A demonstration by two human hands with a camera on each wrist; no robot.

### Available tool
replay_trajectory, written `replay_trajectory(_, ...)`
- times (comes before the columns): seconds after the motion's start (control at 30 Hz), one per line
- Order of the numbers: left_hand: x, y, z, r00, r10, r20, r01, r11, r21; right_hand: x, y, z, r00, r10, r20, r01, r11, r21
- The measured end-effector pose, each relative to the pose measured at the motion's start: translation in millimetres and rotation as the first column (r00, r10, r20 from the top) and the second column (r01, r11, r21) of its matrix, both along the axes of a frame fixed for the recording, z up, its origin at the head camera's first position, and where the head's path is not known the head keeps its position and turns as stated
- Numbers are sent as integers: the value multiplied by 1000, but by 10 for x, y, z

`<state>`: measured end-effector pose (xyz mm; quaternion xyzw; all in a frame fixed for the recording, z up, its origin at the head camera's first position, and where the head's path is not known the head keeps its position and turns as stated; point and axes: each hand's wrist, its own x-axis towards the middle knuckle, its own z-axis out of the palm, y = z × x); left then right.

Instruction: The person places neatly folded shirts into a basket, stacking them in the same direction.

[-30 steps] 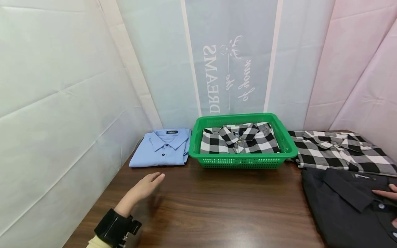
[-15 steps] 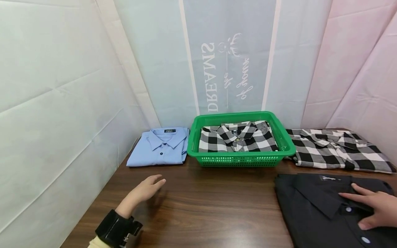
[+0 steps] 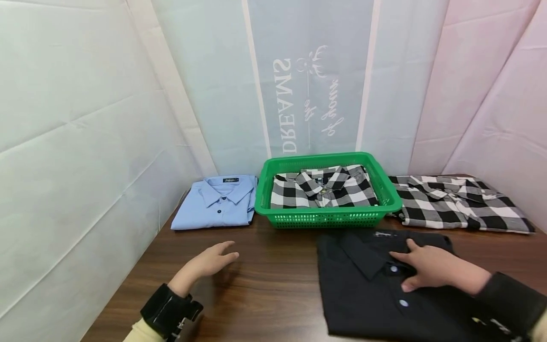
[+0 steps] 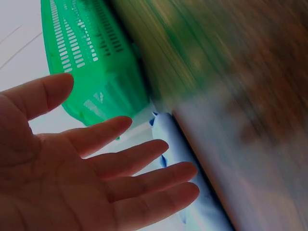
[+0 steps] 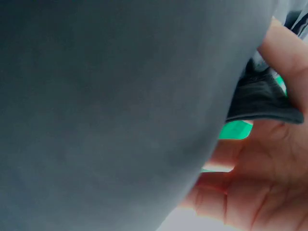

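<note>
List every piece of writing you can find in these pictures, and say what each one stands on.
"DREAMS": mirrored capitals on the grey backdrop panel, running vertically.
"of your", with a small word between the lines that looks like "the": mirrored script on the same panel, only partly legible.
Neck label on the blue shirt: too small.
Neck label on the black shirt: too small.

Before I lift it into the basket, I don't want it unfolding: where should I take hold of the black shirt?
Take the black shirt at both side edges of the fold, one hand per side, sliding under from left and right. It lies flat, collar toward the basket.
</note>
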<state>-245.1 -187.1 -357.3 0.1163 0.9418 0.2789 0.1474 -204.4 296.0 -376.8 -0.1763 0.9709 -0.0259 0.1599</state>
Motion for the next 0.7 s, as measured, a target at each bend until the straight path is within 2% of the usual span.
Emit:
replay_trajectory(0.2, -18, 113, 13, 999, -22, 50, 18, 998, 65, -91, -656, 103, 998, 60, -22, -60, 998, 28)
replay_trajectory(0.43, -15, 215, -15, 997, -62, 53, 61, 998, 22, -136, -1261, 144, 986, 131, -100, -125, 990, 70)
replay_trajectory(0.57, -60, 288, 23, 993, -102, 66, 103, 995, -17, -153, -1377, 170, 982, 142, -126, -134, 988, 75)
replay_trajectory(0.63, -99, 332, 58, 991, -109, 71, 111, 993, -33, -158, -1336, 211, 989, 127, -79, -125, 991, 39)
replay_trajectory(0.7, -137, 370, 78, 992, -95, 87, 95, 995, 0, -161, -1213, 284, 994, 113, -3, -113, 992, -51)
